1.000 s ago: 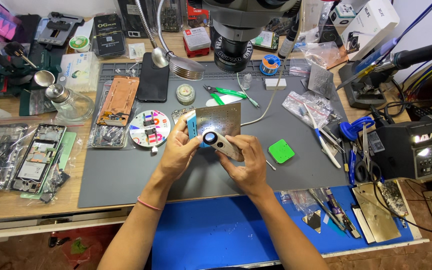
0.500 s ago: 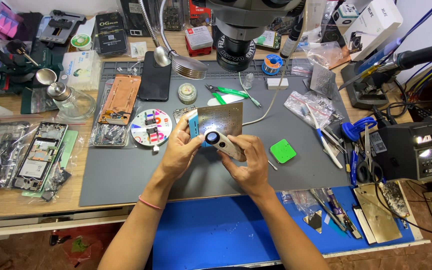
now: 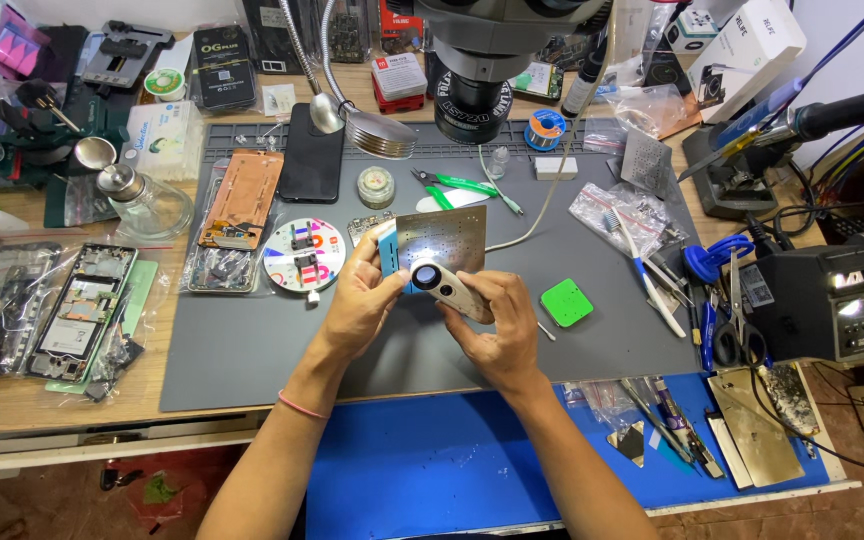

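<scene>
A thin square perforated metal stencil sheet (image 3: 444, 237) with a blue edge is pinched in the closed grip of the left hand (image 3: 364, 300), raised above the grey rubber work mat (image 3: 252, 350). A small lit silver magnifier (image 3: 444, 283) is clasped by the right hand (image 3: 497, 325), against the sheet. The sheet could probably be bent if it is pressed too hard.

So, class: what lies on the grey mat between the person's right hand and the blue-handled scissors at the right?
In the head view, between the right hand and the scissors lies a green square pad, then a white-handled brush.
</scene>
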